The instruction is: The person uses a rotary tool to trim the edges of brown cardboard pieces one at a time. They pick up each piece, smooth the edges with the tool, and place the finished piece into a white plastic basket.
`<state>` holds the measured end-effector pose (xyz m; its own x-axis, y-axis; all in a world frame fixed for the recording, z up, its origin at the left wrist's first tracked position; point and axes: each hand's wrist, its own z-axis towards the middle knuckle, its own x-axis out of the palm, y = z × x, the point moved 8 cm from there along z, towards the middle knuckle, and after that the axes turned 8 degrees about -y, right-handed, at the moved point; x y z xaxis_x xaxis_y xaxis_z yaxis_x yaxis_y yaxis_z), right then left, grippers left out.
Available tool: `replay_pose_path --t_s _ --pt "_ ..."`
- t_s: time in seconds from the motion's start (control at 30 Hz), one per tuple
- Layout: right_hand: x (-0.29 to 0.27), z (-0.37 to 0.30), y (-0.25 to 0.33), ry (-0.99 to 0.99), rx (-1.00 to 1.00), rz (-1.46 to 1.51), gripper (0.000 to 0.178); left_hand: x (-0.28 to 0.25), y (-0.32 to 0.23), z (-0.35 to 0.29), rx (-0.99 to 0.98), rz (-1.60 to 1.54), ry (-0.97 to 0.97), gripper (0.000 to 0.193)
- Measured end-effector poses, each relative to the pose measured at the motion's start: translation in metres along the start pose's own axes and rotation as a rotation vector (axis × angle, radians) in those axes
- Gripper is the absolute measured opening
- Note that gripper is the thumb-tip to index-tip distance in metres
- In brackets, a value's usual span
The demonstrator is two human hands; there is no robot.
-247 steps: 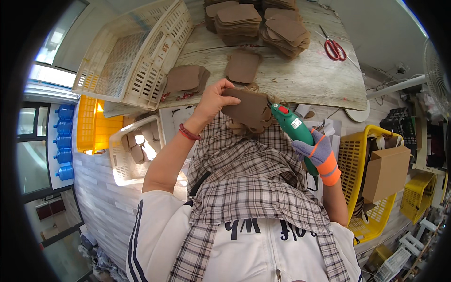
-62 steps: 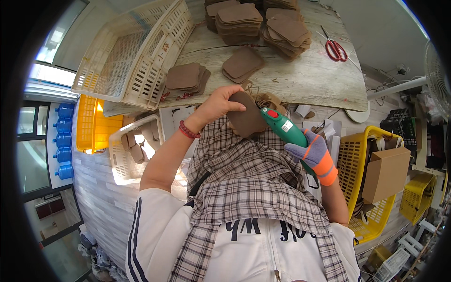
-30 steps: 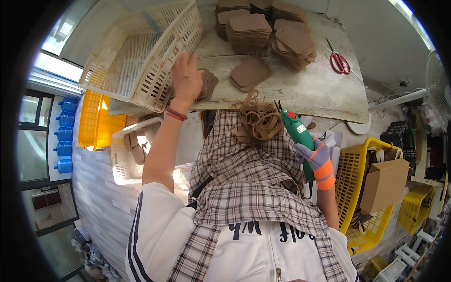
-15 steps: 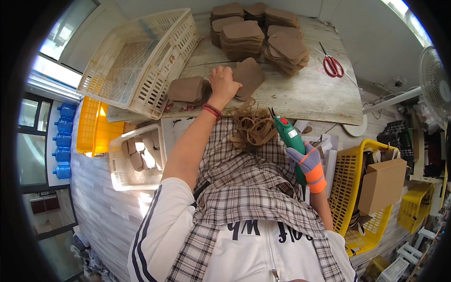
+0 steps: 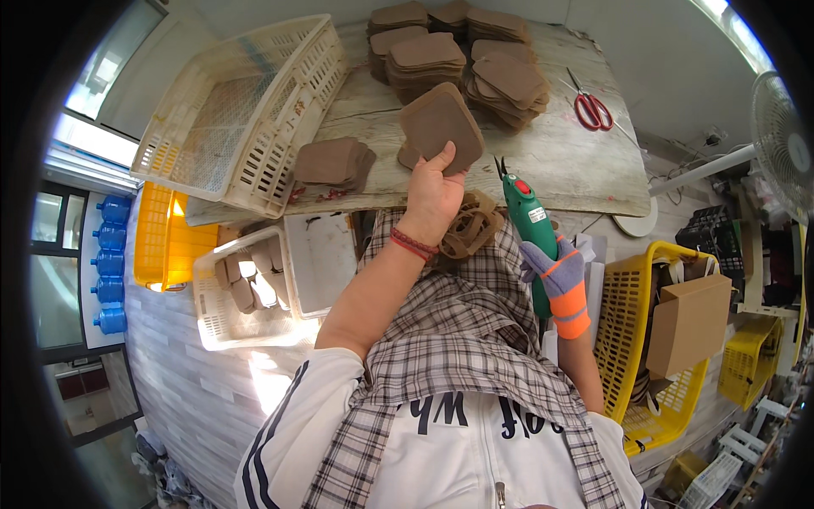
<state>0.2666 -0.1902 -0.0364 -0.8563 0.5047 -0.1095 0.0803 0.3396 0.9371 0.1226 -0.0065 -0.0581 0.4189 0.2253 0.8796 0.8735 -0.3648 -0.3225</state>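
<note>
One brown rounded-corner panel: this panel (image 5: 441, 127) is raised above the worktop (image 5: 585, 174), over the middle of its near edge, tilted with its paler border showing. Another brown edge shows behind it; whether that piece is also held, I cannot tell.
Left hand: the bare left hand (image 5: 435, 202) is closed around the panel's near corner, thumb across the upper face, fingers mostly hidden beneath.
Right hand: the gloved right hand (image 5: 555, 276) is wrapped around the body of the green electric shears (image 5: 531, 216), whose dark blades point toward the worktop, slightly parted and apart from the panel.
Panel handling: probably light, with little to break; it keeps flat from a one-sided grip, so likely fairly stiff with some give. The matt face suggests little slip.
Panel hold: best pinched near one edge, thumb on top, the opposite rim kept free and fingers well clear of the blades.
Brown strips: the curled strips (image 5: 468, 231) on the lap look soft and tangle-prone.
Against half a second ago: the panel lay on the worktop with the left hand at its side; now it is lifted. The shears remain in the right hand.
</note>
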Motion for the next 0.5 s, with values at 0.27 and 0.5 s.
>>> replay_pose_path --t_s 0.27,0.5 --pt "0.004 -0.002 0.007 0.015 0.018 0.031 0.047 -0.002 0.023 -0.005 -0.104 -0.123 -0.024 0.035" --pt "0.005 -0.004 0.01 0.019 0.004 0.058 0.045 -0.001 0.033 -0.011 -0.13 -0.141 -0.026 0.035"
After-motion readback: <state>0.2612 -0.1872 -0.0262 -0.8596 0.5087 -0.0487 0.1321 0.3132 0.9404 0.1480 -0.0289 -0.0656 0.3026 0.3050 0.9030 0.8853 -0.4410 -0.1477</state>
